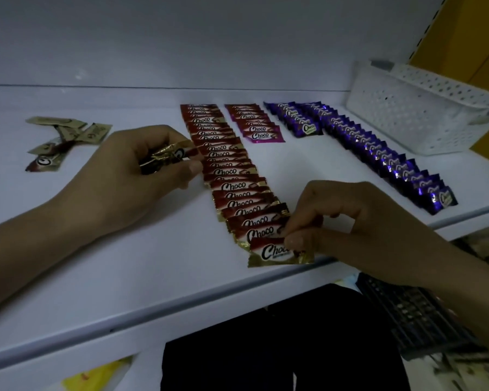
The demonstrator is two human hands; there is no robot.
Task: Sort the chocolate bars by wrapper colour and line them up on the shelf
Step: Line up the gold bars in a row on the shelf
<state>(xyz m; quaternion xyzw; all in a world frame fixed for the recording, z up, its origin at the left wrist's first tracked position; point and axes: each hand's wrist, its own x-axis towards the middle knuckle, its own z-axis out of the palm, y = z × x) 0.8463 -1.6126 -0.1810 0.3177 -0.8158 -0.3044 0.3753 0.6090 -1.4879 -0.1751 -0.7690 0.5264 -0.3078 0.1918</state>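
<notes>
On the shelf (124,277), far left, lie loose gold bars (65,136), and right of them your left hand (136,179) has its fingers (181,169) curled tight round a bundle (167,155) of bars, touching the long red row (226,172). The short pink row (254,125) sits next, at the far side, while your right hand (350,227) pinches the nearest red bar (274,253) at that row's near end, fingers clamped on its right edge. Further right run two purple rows (378,153), then the white basket (424,114).
</notes>
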